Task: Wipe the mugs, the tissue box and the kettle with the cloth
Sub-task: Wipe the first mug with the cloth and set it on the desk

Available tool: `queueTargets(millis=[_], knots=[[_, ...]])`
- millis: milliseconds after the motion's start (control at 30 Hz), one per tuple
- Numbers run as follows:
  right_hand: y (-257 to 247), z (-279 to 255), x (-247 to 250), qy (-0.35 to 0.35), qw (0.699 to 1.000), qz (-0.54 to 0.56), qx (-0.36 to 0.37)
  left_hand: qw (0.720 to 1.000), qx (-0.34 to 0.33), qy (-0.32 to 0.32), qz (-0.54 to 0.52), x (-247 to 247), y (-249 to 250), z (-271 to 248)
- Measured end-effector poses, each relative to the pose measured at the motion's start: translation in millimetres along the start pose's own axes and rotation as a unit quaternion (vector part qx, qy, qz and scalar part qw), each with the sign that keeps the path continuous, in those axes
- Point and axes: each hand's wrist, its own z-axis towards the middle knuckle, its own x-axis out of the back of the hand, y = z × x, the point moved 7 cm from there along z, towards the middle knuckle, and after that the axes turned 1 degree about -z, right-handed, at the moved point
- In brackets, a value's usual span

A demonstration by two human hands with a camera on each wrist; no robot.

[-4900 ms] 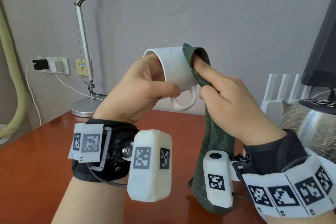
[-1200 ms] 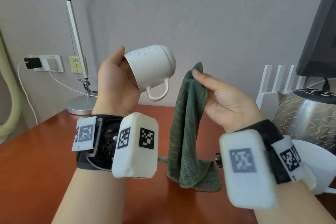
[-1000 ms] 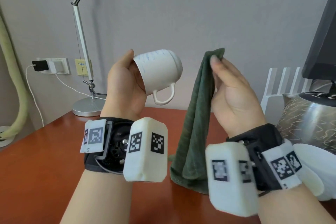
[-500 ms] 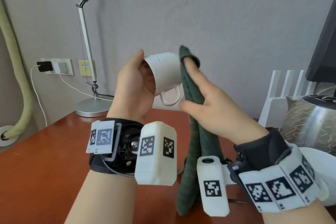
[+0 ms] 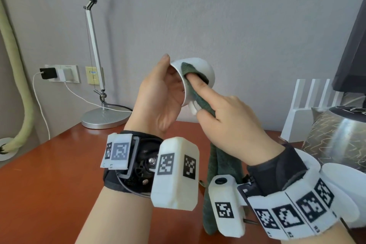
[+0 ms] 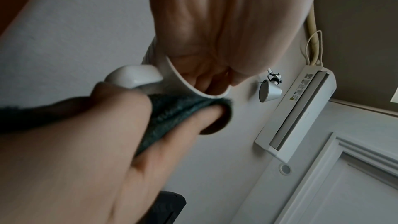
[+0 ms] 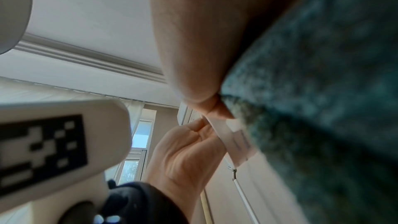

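Above red-brown table (image 5: 49, 184), mug (image 5: 206, 69) is gripped, tilted, by left hand (image 5: 158, 101), cloth (image 5: 200, 99) pinched against its wall by right hand (image 5: 227, 123); firm, even pressure is advised.

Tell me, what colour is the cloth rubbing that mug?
Dark green cloth, a little teal in the wrist views; the head view shows it best.

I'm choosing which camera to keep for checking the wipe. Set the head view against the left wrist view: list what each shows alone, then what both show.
Head view only: the red-brown table, the lamp base, the wall sockets, and the cloth's tail hanging to the table.

Left wrist view only: the lamp's shade and an air conditioner overhead.

Both: the left hand holding the white mug, and the right hand pressing the green cloth against it.
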Motion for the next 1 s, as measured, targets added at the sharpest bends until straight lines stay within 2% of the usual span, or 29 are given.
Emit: queueTargets(millis=[167,333,533,667,767,867,1000], knots=[[9.1,-0.4,0.6,-0.008,1.0,0.02,-0.014,0.999,-0.026,0.017,-0.03,4.2,7.9,-0.1],[-0.3,-2.0,-4.9,-0.006,0.998,0.051,0.022,0.999,-0.033,0.023,-0.003,4.0,8.7,-0.6],[18.0,0.0,12.3,0.038,0.999,0.026,-0.02,0.999,-0.012,-0.019,0.04,-8.4,0.9,-5.1],[24.7,-1.7,10.9,0.027,0.999,0.026,-0.034,0.999,-0.032,0.005,-0.026,-3.0,8.5,-4.7],[11.4,-2.2,-1.4,0.007,0.999,0.049,-0.002,0.999,-0.045,0.015,-0.026,2.7,13.5,-3.8],[3.8,-1.8,-1.3,0.028,0.997,0.062,0.024,0.999,-0.036,-0.007,0.033,0.8,13.1,-6.2],[21.8,0.1,13.5,0.071,0.996,0.048,-0.01,0.997,-0.021,-0.047,0.062,-9.0,8.1,-9.5]])
